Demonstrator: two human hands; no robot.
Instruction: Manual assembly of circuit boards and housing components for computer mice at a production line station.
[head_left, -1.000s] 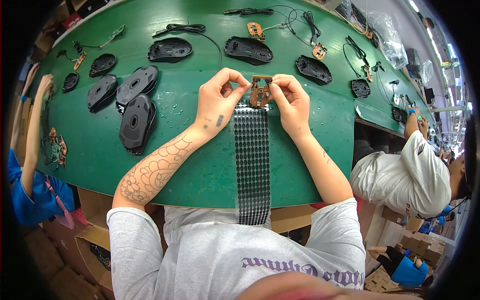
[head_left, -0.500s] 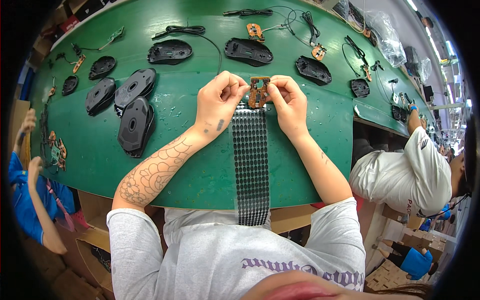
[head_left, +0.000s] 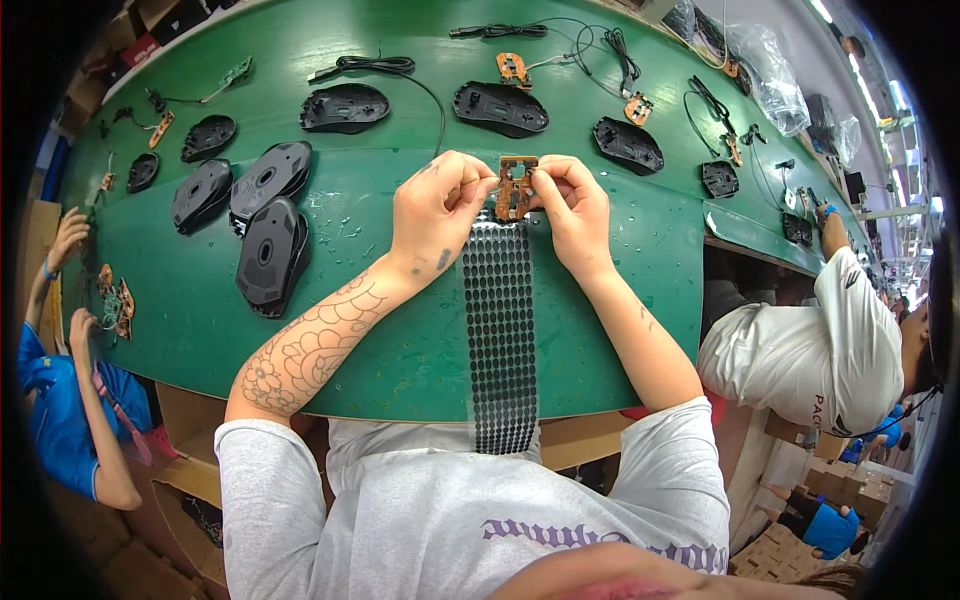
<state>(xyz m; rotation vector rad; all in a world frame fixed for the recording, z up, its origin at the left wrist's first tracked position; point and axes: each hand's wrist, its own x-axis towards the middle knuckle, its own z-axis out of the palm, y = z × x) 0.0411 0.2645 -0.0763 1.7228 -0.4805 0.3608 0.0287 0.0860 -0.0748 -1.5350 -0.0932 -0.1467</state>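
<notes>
Copper-brown circuit board [head_left: 516, 186] sits pinched between my two hands, just above the green surface [head_left: 380, 330]. My left hand [head_left: 437, 208] is closed on the board's left edge with thumb and forefinger; my right hand [head_left: 572, 206] is closed on its right edge in the same way. The board stands roughly face-up toward me, held at the top end of a long strip of small black oval pads [head_left: 500, 330] that runs from the hands back over the near edge of the surface toward my body.

To do this step well, in my judgement, I grip the board by its edges only, keep both wrists low for steadiness, and hold the board level so that a pad can be placed squarely without creasing. Whether a pad is on a fingertip at present I cannot tell.

Left of my left forearm lie several black mouse shells [head_left: 268, 250], overlapping one another. Beyond the hands, well apart, rest more black shells [head_left: 500, 106] with cables [head_left: 372, 66] and further small boards [head_left: 513, 69]. At the far right a person in white [head_left: 820, 350] works; at the far left a person in blue [head_left: 60, 410] does likewise.
</notes>
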